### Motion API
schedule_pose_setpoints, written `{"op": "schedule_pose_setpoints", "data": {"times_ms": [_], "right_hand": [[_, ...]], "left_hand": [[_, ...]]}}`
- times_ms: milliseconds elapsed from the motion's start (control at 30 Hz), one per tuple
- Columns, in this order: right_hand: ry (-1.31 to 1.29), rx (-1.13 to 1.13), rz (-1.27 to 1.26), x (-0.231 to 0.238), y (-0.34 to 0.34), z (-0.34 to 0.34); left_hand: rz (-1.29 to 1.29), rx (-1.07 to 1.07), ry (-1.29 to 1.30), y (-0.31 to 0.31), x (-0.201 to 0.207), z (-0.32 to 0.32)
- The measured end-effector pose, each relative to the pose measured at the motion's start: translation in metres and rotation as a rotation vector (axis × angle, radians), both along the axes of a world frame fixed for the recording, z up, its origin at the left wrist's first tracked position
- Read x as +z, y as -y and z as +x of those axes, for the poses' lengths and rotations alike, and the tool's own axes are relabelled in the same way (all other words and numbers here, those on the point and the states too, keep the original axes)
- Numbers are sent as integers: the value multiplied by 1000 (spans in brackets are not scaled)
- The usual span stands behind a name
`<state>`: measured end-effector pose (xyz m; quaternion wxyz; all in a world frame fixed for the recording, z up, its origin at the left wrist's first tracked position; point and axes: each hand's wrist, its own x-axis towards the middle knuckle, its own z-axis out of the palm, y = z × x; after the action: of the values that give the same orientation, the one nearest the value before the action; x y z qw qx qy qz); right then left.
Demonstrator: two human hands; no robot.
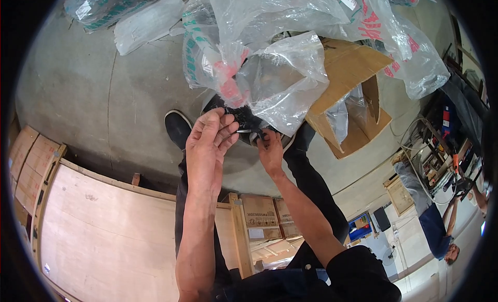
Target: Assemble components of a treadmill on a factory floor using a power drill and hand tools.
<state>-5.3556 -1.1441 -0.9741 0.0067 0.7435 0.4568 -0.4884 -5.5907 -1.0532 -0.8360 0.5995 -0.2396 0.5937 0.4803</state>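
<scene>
Between my hands lies a dark, black-looking mass (241, 115) with pale specks; I cannot make out its kind. My left hand (206, 133) is raised at its left side, fingers loosely curled and apart, with nothing visible in them. Pinched in the fingers of my right hand (271, 150) is a small black piece with a shiny metal tip (244, 131) pointing left; much of it is hidden by the fingers. A clear plastic bag (290, 76) with red and green print gathers just beyond both hands, partly over the dark mass.
An opened cardboard box (340, 68) stands right of the bag. More plastic-wrapped bundles (119, 11) lie farther off. A wood-framed pale panel (129, 219) and stacked cartons (259, 211) are near me. At far right, another person (433, 229) is beside a cluttered bench with tools.
</scene>
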Motion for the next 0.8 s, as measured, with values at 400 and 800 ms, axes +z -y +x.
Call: {"op": "schedule_pose_setpoints", "data": {"times_ms": [400,800], "right_hand": [[-32,405,246,12,-9,25],[-313,-245,-51,22,-11,-24]], "left_hand": [[15,22,17,3,-6,5],[-54,172,-151,21,-9,-29]]}}
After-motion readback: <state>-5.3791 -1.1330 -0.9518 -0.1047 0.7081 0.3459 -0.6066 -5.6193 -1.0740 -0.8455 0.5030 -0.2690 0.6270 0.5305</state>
